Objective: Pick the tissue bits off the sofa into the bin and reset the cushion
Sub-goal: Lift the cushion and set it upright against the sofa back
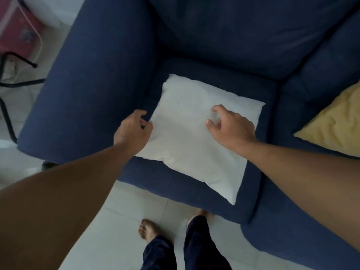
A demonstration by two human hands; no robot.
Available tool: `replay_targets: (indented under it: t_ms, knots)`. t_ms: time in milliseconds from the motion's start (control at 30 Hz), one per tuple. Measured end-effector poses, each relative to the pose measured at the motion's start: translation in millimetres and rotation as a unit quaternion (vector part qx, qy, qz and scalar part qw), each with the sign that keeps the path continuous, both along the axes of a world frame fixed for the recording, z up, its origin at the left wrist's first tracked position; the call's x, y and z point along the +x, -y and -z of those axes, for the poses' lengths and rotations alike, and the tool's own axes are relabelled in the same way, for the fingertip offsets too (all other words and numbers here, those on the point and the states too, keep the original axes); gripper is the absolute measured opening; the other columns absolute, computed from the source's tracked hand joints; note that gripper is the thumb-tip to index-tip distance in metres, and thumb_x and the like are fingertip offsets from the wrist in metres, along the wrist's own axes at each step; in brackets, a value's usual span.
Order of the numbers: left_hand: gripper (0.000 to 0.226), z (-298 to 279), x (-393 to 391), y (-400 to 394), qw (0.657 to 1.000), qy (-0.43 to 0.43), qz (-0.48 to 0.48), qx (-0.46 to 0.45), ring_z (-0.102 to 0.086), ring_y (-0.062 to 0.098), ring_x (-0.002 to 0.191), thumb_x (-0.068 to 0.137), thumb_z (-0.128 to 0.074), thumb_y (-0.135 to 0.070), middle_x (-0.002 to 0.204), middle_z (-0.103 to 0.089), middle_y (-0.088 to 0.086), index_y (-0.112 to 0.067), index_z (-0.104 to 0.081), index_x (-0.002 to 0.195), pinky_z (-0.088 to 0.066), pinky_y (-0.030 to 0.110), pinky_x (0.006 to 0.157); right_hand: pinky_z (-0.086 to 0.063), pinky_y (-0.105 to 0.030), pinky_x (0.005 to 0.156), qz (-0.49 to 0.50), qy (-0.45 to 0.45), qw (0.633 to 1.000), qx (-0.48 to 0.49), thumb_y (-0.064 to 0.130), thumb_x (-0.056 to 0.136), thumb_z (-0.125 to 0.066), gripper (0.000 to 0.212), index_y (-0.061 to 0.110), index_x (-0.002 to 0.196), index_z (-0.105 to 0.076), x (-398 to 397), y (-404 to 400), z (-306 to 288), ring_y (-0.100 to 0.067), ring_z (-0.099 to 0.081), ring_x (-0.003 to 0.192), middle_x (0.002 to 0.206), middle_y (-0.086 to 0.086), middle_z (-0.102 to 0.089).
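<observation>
Resetting the cushion, by the look of it. Best done with a grip at two opposite edges, lifting clear of the seat instead of dragging, then standing it square against the backrest of the blue sofa (224, 36) (probably its proper place, though nothing here confirms that). Worth a glance underneath on lifting: no tissue bits visible anywhere on the seat, and no bin in view either, so hard to say whether the picking part is finished.

White cushion (187, 145) lying flat on the seat, turned at a slant, one corner reaching to the seat's front edge. Left hand (133, 129) at the cushion's left edge, fingers curled loosely, thumb touching or just beside the fabric; closed on nothing as far as can be seen. Right hand (229, 127) above the cushion's upper right part, fingers spread and bent, tips on or just above the surface, not yet gripping. Whether either hand presses in, unclear.

Yellow cushion (335, 121) off to the right, well apart from both hands.
</observation>
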State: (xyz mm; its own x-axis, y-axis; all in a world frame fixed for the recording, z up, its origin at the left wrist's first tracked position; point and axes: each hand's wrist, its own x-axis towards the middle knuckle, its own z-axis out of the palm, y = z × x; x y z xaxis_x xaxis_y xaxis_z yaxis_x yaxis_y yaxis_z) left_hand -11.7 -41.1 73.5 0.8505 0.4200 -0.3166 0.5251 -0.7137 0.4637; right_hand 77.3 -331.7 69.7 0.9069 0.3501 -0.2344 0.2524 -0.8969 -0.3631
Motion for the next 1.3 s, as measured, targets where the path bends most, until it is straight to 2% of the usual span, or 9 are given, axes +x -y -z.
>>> replay_targets:
  t_ms: [100, 233, 400, 533, 633, 833, 1000, 1167, 1300]
  knots:
    - [0.048, -5, 21, 6, 1.000, -0.002, 0.011, 0.018, -0.060, 0.018, 0.095, 0.096, -0.053, -0.042, 0.104, -0.063, -0.010, -0.025, -0.050, 0.141, -0.053, 0.041, 0.077, -0.040, -0.032, 0.058, 0.040, 0.021, 0.999, 0.019, 0.063, 0.096, -0.037, 0.040, 0.036, 0.125, -0.043, 6, 21, 3, -0.015, -0.059, 0.069, 0.075, 0.014, -0.059]
    - [0.049, -12, 42, 14, 0.999, -0.005, 0.017, 0.034, -0.059, 0.018, 0.096, 0.097, -0.053, -0.041, 0.108, -0.064, -0.007, -0.023, -0.050, 0.142, -0.051, 0.040, 0.077, -0.043, -0.035, 0.065, 0.084, 0.021, 0.996, 0.017, 0.065, 0.095, -0.036, 0.045, 0.036, 0.129, -0.042, 15, 50, 3, -0.018, -0.060, 0.073, 0.074, 0.014, -0.061]
    - [0.049, -15, 63, 30, 0.999, -0.011, 0.007, 0.034, -0.059, 0.022, 0.101, 0.098, -0.052, -0.040, 0.107, -0.059, -0.009, -0.020, -0.049, 0.142, -0.053, 0.046, 0.084, -0.049, -0.039, 0.065, 0.133, 0.012, 0.991, 0.006, 0.062, 0.097, -0.039, 0.052, 0.032, 0.138, -0.032, 18, 80, 7, -0.027, -0.063, 0.078, 0.090, 0.005, -0.067]
    - [0.048, -10, 71, 36, 0.999, -0.026, 0.000, 0.027, -0.061, 0.025, 0.105, 0.098, -0.052, -0.040, 0.105, -0.058, -0.010, -0.020, -0.049, 0.142, -0.054, 0.048, 0.086, -0.051, -0.042, 0.068, 0.179, -0.007, 0.984, 0.000, 0.064, 0.096, -0.040, 0.055, 0.031, 0.140, -0.032, 7, 91, 13, -0.029, -0.064, 0.082, 0.097, 0.001, -0.068]
    - [0.048, -6, 77, 32, 0.999, -0.032, -0.004, 0.022, -0.062, 0.027, 0.099, 0.097, -0.051, -0.040, 0.102, -0.060, -0.007, -0.020, -0.050, 0.141, -0.055, 0.047, 0.084, -0.050, -0.041, 0.067, 0.205, -0.017, 0.979, 0.004, 0.066, 0.096, -0.040, 0.054, 0.032, 0.138, -0.034, -2, 95, 14, -0.029, -0.064, 0.083, 0.097, 0.003, -0.068]
    - [0.048, 5, 104, 18, 0.998, -0.054, -0.036, 0.004, -0.062, 0.028, 0.095, 0.095, -0.045, -0.041, 0.121, -0.062, 0.006, -0.021, -0.051, 0.138, -0.055, 0.043, 0.078, -0.047, -0.042, 0.068, 0.258, -0.052, 0.965, 0.008, 0.077, 0.092, -0.030, 0.057, 0.038, 0.134, -0.032, -19, 92, 21, -0.025, -0.063, 0.081, 0.090, 0.005, -0.067]
    - [0.047, 17, 115, 5, 0.998, -0.053, -0.034, -0.014, -0.061, 0.025, 0.095, 0.094, -0.044, -0.044, 0.120, -0.062, 0.003, -0.024, -0.052, 0.136, -0.050, 0.037, 0.073, -0.041, -0.045, 0.075, 0.289, -0.152, 0.945, -0.004, 0.092, 0.082, -0.013, 0.072, 0.048, 0.137, -0.026, -31, 71, 34, -0.029, -0.059, 0.094, 0.120, -0.002, -0.065]
    - [0.043, 38, 109, -14, 0.997, -0.067, -0.018, -0.031, -0.057, 0.018, 0.085, 0.099, -0.042, -0.050, 0.114, -0.066, 0.003, -0.022, -0.056, 0.128, -0.037, 0.029, 0.058, -0.040, -0.048, 0.089, 0.329, -0.248, 0.911, 0.019, 0.095, 0.076, -0.007, 0.085, 0.056, 0.151, -0.001, -32, 43, 45, -0.037, -0.053, 0.126, 0.147, -0.009, -0.052]
    - [0.059, 50, 95, -20, 0.987, -0.133, 0.002, -0.089, -0.055, 0.021, 0.095, 0.100, -0.031, -0.063, 0.112, -0.061, 0.002, -0.020, -0.059, 0.128, -0.041, 0.034, 0.076, -0.038, -0.045, 0.091, 0.358, -0.253, 0.897, 0.048, 0.093, 0.078, -0.014, 0.085, 0.054, 0.153, -0.005, -28, 37, 47, -0.036, -0.048, 0.133, 0.153, -0.006, -0.047]
